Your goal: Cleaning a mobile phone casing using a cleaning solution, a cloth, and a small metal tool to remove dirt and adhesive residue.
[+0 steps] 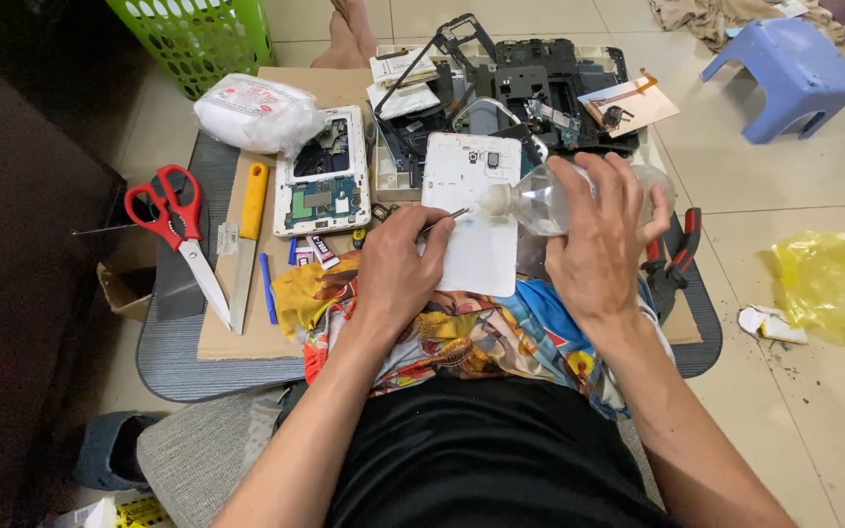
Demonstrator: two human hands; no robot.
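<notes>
My left hand (395, 269) rests on a colourful printed cloth (462, 337) and pinches thin metal tweezers (444, 220), whose tips touch a white tablet back cover (471, 171). My right hand (599, 235) grips a clear plastic bottle (540, 200), tilted on its side with its white nozzle pointing left over the cover, close to the tweezer tips. Left of the cover lies an opened tablet body (323, 186) with its circuit board showing.
Red-handled scissors (173, 220), a yellow-handled utility knife (246, 244) and a blue pen (268, 288) lie on cardboard (237, 337) at left. Black device frames (540, 83), a white bag (256, 112), red pliers (672, 259), a green basket (198, 34), a blue stool (789, 73) and a yellow bag (833, 284) surround.
</notes>
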